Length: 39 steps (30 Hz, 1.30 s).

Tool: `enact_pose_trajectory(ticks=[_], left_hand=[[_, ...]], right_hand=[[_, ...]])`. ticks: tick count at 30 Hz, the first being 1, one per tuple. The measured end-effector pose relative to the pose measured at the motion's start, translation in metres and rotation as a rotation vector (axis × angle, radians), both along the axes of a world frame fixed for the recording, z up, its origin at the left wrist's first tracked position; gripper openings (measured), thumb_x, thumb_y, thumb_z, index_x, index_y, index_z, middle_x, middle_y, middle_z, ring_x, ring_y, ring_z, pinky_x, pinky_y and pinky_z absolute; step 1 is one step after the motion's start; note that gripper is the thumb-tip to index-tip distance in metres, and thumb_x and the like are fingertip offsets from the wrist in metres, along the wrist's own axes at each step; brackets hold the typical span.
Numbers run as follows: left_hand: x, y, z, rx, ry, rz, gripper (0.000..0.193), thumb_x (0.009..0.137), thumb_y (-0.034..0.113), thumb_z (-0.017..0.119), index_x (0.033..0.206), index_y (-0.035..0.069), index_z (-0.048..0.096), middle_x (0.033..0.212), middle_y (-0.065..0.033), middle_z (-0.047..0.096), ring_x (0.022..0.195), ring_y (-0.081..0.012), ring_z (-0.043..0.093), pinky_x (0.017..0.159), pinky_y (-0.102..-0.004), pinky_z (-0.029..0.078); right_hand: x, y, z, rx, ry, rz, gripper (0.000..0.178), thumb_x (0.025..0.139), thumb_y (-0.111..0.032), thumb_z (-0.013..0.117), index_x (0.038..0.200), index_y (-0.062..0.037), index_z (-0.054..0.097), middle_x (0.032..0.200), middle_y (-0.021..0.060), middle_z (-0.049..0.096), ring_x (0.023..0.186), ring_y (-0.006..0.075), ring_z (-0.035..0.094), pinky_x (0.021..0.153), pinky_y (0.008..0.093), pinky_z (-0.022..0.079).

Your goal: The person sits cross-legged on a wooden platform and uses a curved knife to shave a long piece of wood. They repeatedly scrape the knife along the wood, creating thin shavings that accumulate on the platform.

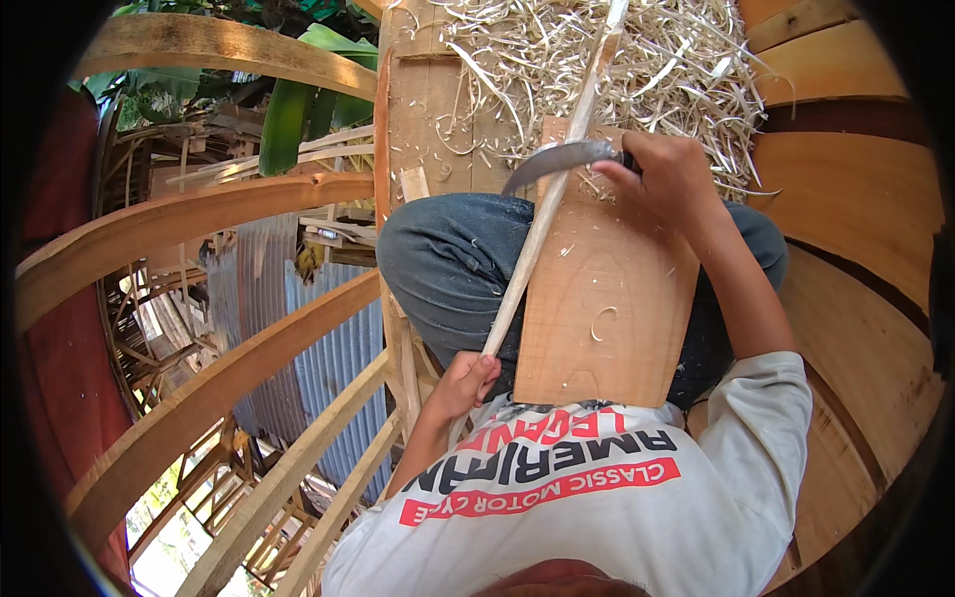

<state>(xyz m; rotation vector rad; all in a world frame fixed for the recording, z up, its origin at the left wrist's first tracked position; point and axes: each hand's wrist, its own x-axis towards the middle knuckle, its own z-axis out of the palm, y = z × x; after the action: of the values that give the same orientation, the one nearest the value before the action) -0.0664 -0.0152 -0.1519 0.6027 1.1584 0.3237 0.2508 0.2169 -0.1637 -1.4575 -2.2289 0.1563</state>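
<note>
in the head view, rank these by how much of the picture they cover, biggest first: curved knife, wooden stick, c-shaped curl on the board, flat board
1. Flat board
2. Wooden stick, longer than the board but far thinner
3. Curved knife
4. C-shaped curl

A pale, slender wooden stick [536,239] slants from lower left to upper right, its far end beyond view. Crossing over it is a curved knife [555,160] with a grey blade and dark handle, tip pointing left; whether blade touches wood is unclear.
</note>
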Motion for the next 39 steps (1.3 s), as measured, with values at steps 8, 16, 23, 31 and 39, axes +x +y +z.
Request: enact_pose_trajectory(ticks=[8, 16, 23, 31, 39], left_hand=[[0.001, -0.004, 0.001, -0.02, -0.005, 0.0, 0.054, 0.096, 0.054, 0.041, 0.067, 0.008, 0.044, 0.05, 0.0023, 0.039, 0.042, -0.0062, 0.036, 0.04, -0.0215, 0.03], [0.001, -0.002, 0.0, -0.025, 0.001, -0.014, 0.055, 0.095, 0.056, 0.04, 0.067, 0.009, 0.043, 0.05, 0.0025, 0.039, 0.042, -0.0063, 0.035, 0.04, -0.0209, 0.03], [0.003, -0.002, 0.003, -0.052, -0.003, 0.012, 0.056, 0.096, 0.056, 0.037, 0.067, 0.009, 0.043, 0.05, 0.0029, 0.039, 0.041, -0.0059, 0.035, 0.039, -0.0203, 0.03], [0.011, 0.006, 0.008, -0.024, 0.061, 0.019, 0.056, 0.096, 0.055, 0.037, 0.066, 0.008, 0.043, 0.05, 0.0022, 0.039, 0.041, -0.0067, 0.036, 0.039, -0.0212, 0.03], [0.013, 0.0, 0.006, -0.036, 0.075, 0.043, 0.058, 0.094, 0.057, 0.039, 0.067, 0.007, 0.045, 0.05, 0.0016, 0.04, 0.041, -0.0066, 0.035, 0.039, -0.0214, 0.03]], right_hand=[[0.014, 0.014, -0.014, -0.035, 0.021, -0.232, 0.058, 0.084, -0.061, 0.057, 0.059, -0.0081, 0.055, 0.046, 0.007, 0.05, 0.04, 0.0221, 0.053, 0.043, 0.0337, 0.045], [0.029, 0.025, -0.011, 0.012, -0.06, -0.205, 0.057, 0.084, -0.06, 0.057, 0.061, -0.0079, 0.055, 0.047, 0.0079, 0.051, 0.041, 0.0241, 0.055, 0.043, 0.0348, 0.045], [0.006, 0.006, -0.005, -0.032, -0.008, -0.092, 0.064, 0.086, -0.063, 0.05, 0.059, -0.0054, 0.057, 0.049, 0.0113, 0.054, 0.043, 0.0269, 0.056, 0.045, 0.0356, 0.046], [0.028, 0.036, -0.006, -0.029, -0.082, -0.207, 0.065, 0.087, -0.062, 0.051, 0.056, -0.005, 0.054, 0.046, 0.0097, 0.051, 0.042, 0.0252, 0.056, 0.045, 0.0372, 0.047], [0.026, 0.035, -0.011, 0.032, -0.149, -0.232, 0.063, 0.085, -0.063, 0.052, 0.056, -0.0076, 0.053, 0.045, 0.0084, 0.051, 0.041, 0.0251, 0.056, 0.042, 0.0355, 0.046]])
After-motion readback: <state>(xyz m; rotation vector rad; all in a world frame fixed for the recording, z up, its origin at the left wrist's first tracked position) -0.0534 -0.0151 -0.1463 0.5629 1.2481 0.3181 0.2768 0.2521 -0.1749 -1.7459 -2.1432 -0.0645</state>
